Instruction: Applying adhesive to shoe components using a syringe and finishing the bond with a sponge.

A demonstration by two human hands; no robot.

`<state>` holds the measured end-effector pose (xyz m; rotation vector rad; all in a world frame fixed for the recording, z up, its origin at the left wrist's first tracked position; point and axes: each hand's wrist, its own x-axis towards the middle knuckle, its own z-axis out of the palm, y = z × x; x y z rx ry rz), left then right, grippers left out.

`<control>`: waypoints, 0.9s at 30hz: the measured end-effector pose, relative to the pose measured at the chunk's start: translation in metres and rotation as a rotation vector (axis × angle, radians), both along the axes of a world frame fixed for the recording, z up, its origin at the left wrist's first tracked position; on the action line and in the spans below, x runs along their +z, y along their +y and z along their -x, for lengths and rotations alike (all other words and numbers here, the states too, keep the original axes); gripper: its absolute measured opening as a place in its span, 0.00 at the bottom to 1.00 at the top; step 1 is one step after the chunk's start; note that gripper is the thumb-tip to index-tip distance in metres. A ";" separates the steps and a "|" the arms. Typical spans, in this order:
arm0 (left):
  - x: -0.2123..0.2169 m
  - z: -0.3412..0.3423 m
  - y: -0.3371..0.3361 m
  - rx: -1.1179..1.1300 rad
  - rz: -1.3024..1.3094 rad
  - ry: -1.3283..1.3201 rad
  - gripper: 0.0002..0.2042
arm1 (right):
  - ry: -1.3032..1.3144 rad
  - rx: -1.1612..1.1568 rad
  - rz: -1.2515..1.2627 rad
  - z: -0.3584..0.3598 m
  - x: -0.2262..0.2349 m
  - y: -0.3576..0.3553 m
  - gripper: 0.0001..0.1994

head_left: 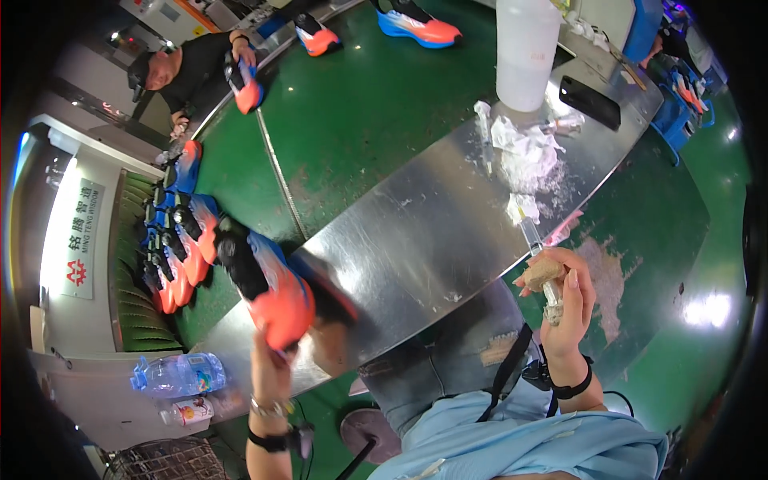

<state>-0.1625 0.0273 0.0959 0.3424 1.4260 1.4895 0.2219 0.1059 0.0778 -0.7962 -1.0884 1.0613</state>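
Observation:
Low on the left, my left hand (270, 362) is closed on the toe end of an orange, blue and black running shoe (282, 302). The shoe is slightly blurred and sits over the steel edge strip, its heel pointing away from me. On the right, my right hand (570, 298) has its fingers curled around a clear syringe (531, 234), with a tan, crumbly-looking lump (544, 274) held against it. The syringe's tip points away from me, toward a small white wad (524, 208) on the steel. Whether the tip touches the wad I cannot tell.
Several matching shoes (186, 240) stand in rows at left; more sit on the green table (360, 104). A co-worker (200, 72) handles one at far left. White powdery tissue (528, 156), a white canister (526, 56) and a black phone (590, 102) lie right. Bottles (180, 374) stand lower left.

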 end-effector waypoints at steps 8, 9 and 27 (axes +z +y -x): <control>-0.031 0.146 0.145 0.617 -0.128 0.391 0.17 | -0.062 0.013 -0.075 -0.011 0.011 0.015 0.18; -0.042 0.126 0.159 0.440 -0.248 0.447 0.18 | -0.119 0.015 -0.109 -0.019 0.008 0.017 0.17; -0.093 -0.234 0.574 -0.328 -0.087 -0.229 0.23 | 0.107 -0.147 0.226 -0.080 -0.008 0.050 0.24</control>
